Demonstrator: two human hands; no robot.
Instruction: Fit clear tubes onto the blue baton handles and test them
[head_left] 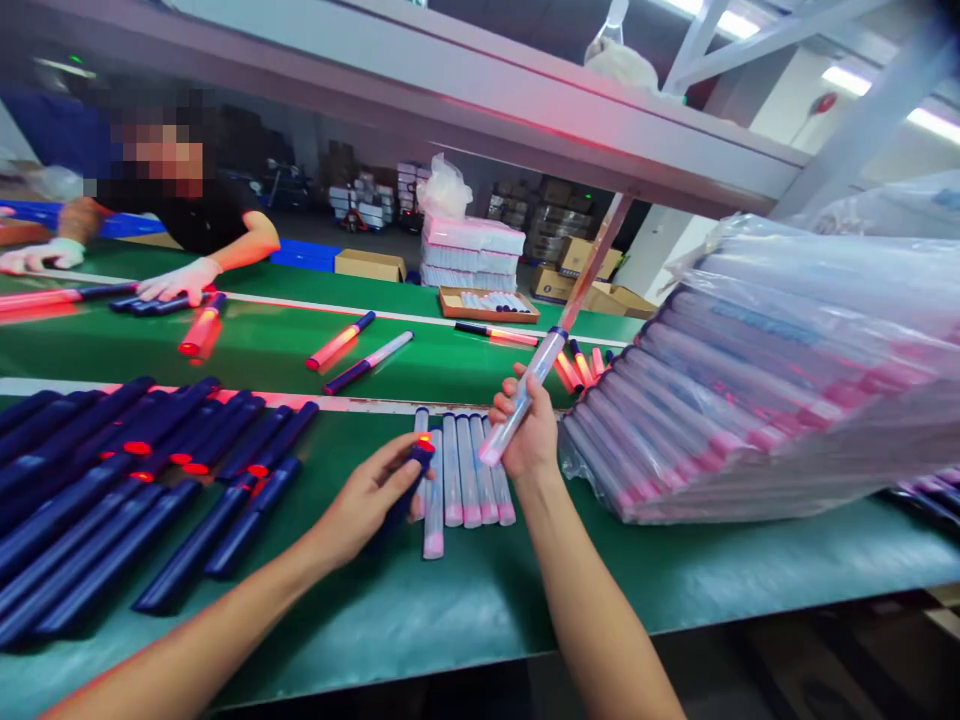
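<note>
In my left hand (375, 500) is a dark blue light stick handle (411, 480), its top end glowing red. My right hand (534, 430) grips a clear tube (525, 395) with a pink end and a dark blue end, tilted up to the right. Between my hands, several similar clear tubes (471, 470) lie side by side on the green table; one (433, 510) sits nearer to me. To the left of my left hand, many dark blue handles (161, 460) are piled, a few with red-lit ends.
A plastic-wrapped stack of clear tubes (750, 380) stands on the right. Lit sticks (341, 342) lie on the green conveyor belt (262, 335) beyond the table. Across it, a co-worker in white gloves (180, 282) touches dark handles. A beam (450, 90) crosses overhead.
</note>
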